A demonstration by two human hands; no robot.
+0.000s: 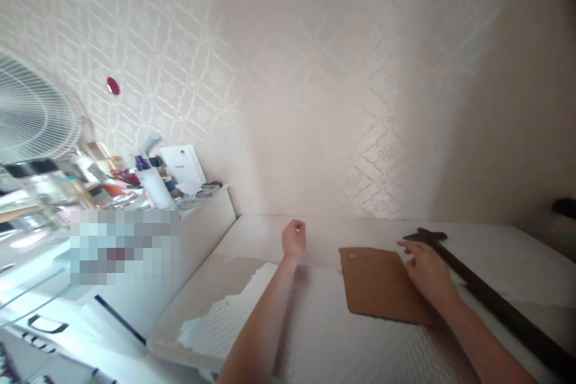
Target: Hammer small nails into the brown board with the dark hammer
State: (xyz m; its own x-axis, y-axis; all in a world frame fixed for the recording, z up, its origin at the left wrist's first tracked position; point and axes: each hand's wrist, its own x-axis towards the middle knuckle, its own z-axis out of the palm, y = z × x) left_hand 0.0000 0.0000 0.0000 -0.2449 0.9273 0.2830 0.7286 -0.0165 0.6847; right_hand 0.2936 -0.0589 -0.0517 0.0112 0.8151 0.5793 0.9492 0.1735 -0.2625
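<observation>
head view: two hands, one brown cardboard sheet, one long dark wooden bar, one fan. the left hand is curled into a loose fist, holding nothing that shows, knuckles up over the white table. the right hand lies flat on the cardboard's right edge, fingers stretched and close together, just beside the bar's cross-shaped end. the cardboard lies flat on a white textured cover. left, a white cabinet carries several bottles and a white box; their contents cannot be told. patterned pale wallpaper behind.
</observation>
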